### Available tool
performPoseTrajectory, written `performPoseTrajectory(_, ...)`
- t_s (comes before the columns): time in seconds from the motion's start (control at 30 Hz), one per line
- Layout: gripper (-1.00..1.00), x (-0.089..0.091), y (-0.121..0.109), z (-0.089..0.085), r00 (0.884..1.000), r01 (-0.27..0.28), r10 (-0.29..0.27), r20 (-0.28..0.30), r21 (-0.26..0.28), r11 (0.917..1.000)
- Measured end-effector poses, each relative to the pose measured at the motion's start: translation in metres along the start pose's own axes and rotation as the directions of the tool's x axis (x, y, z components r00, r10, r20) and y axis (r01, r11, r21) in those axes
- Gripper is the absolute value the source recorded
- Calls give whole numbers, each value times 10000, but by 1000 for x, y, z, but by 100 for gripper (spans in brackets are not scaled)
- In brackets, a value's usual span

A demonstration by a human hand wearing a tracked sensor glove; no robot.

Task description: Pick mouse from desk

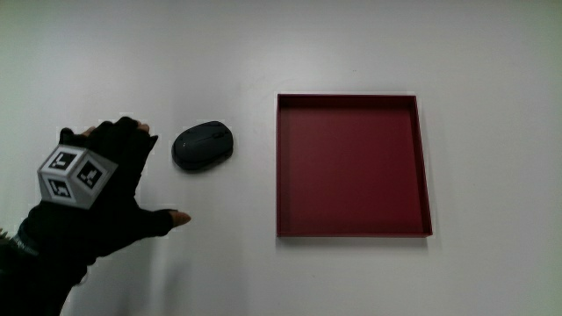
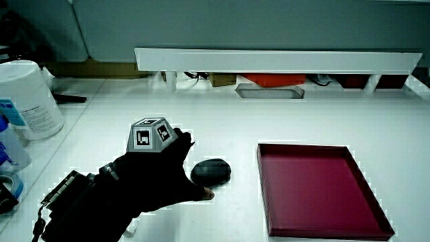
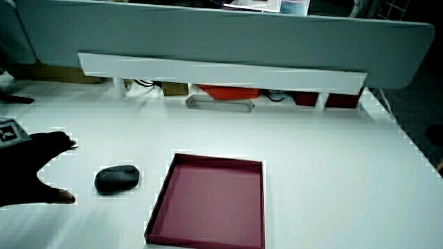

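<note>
My hand [image 1: 97,189] sat just beside the mouse [image 1: 203,145], fingers spread and empty, mouse between hand and tray [image 1: 353,230]

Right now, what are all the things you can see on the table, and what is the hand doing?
dark grey oval computer mouse: one, on the white table, between the hand and the tray, untouched.
dark red square shallow tray: one, nothing in it, beside the mouse.
white plastic tub with a blue label: one, at the table's edge, farther from the person than the hand.
low white shelf: one, on short legs along the partition, with red and clear items under it that I cannot make out.
hand: one, black glove, patterned cube on its back, beside the mouse, fingers spread, holding nothing.
</note>
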Motion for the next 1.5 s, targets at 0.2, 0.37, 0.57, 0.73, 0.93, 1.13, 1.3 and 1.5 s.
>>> performPoseTrajectory(0.2, 0, 18, 14, 23, 9971, -290, 334, 683, -642, 9975)
performPoseTrajectory(0.37, 0, 19, 37, 23, 9956, -150, 209, 909, -651, 9978)
performPoseTrajectory(0.57, 0, 27, 60, 22, 9967, -43, 127, 801, -1043, 9945)
performPoseTrajectory(0.73, 0, 26, 79, 17, 9954, -189, 319, 899, -1416, 9898)
performPoseTrajectory(0.93, 0, 19, 101, 3, 9926, -588, 784, 928, -1975, 9785)
performPoseTrajectory(1.13, 0, 15, 114, -7, 9880, -937, 1210, 962, -2499, 9637)
performPoseTrajectory(1.3, 0, 15, 124, -15, 9871, -1138, 1403, 772, -2776, 9539)
performPoseTrajectory(1.5, 0, 15, 130, -23, 9890, -1238, 1414, 431, -2813, 9516)
